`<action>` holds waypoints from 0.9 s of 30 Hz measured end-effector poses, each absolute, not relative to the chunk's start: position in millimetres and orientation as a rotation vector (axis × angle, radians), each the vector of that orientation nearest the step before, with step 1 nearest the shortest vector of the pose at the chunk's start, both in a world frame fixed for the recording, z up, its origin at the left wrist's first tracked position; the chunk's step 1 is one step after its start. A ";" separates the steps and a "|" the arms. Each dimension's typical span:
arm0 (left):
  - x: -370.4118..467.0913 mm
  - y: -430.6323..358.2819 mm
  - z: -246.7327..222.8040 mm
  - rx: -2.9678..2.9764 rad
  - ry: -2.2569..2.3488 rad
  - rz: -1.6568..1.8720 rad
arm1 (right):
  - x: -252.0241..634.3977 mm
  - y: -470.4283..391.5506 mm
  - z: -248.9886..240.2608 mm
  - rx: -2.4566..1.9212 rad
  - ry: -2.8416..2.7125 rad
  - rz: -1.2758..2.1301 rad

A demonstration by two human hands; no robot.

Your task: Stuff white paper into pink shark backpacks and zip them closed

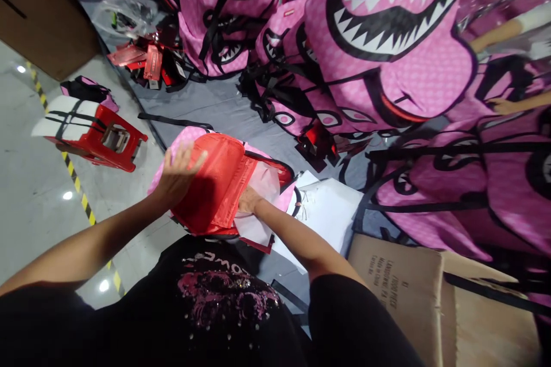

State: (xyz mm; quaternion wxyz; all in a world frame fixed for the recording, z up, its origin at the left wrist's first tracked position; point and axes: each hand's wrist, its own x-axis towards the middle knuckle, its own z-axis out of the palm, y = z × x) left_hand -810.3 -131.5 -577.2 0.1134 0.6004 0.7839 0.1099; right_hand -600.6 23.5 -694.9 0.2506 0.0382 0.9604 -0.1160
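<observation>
A pink backpack (157, 175) lies opened on the grey table in front of me, its red lining (215, 178) facing up. My left hand (183, 166) rests on the lining's left part with its fingers spread. Into the bag's opening reaches my right hand (249, 200), beside crumpled white paper (266, 182); its fingertips are hidden there, so I cannot tell whether it grips the paper. Right of the bag lies a stack of white sheets (331, 206), partly under my right forearm.
Pink shark-mouth backpacks (387, 28) are piled at the back and right. Red tags (152, 60) lie at the back left. A red stool (99, 132) stands on the floor at left. Cardboard boxes (400, 281) sit front right. A co-worker's hands (508, 104) show at far right.
</observation>
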 end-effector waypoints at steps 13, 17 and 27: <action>-683.3 -40.5 -632.1 1.728 2.130 0.271 | -481.8 88.1 -647.3 0.586 2.818 -0.124; -671.8 -42.6 -671.2 1.691 2.041 0.409 | -475.3 97.6 -635.8 0.452 2.792 -0.008; -670.9 -32.4 -724.4 1.590 1.971 0.577 | -508.0 96.4 -644.9 0.231 2.548 -0.202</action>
